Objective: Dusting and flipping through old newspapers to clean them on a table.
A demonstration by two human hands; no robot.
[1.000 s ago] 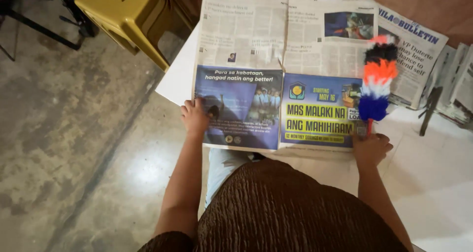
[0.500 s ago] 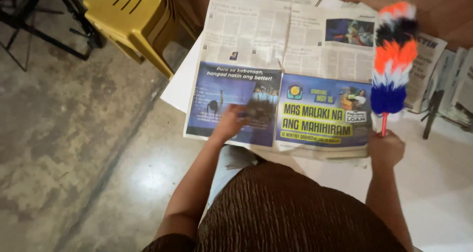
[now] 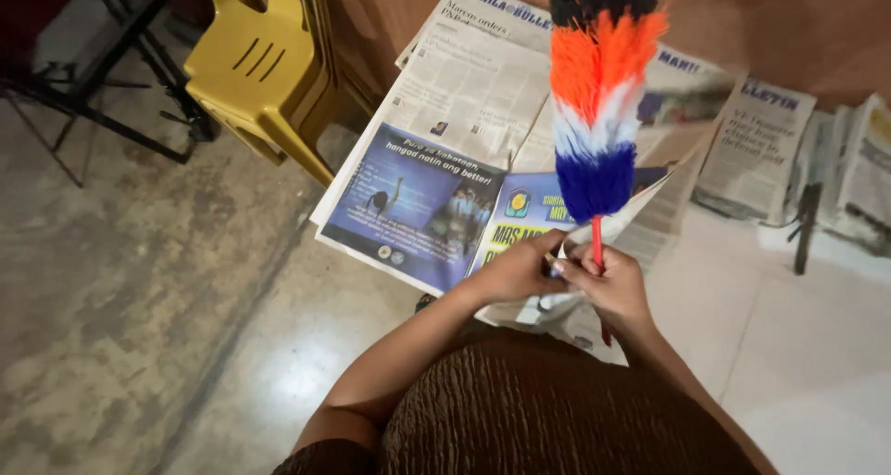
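While the right hand [image 3: 613, 285] grips the duster [image 3: 599, 95] upright, the left hand [image 3: 515, 271] pinches the newspaper [image 3: 418, 201] edge, lifting it.

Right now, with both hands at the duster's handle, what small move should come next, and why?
Probably lift the newspaper's right page further: the left hand pinches its near edge beside the right hand, which holds the feather duster upright by its red handle, and that page is raised and curling.

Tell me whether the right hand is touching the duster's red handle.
Touching: the head view shows the right hand closed around the red handle below the feather duster.
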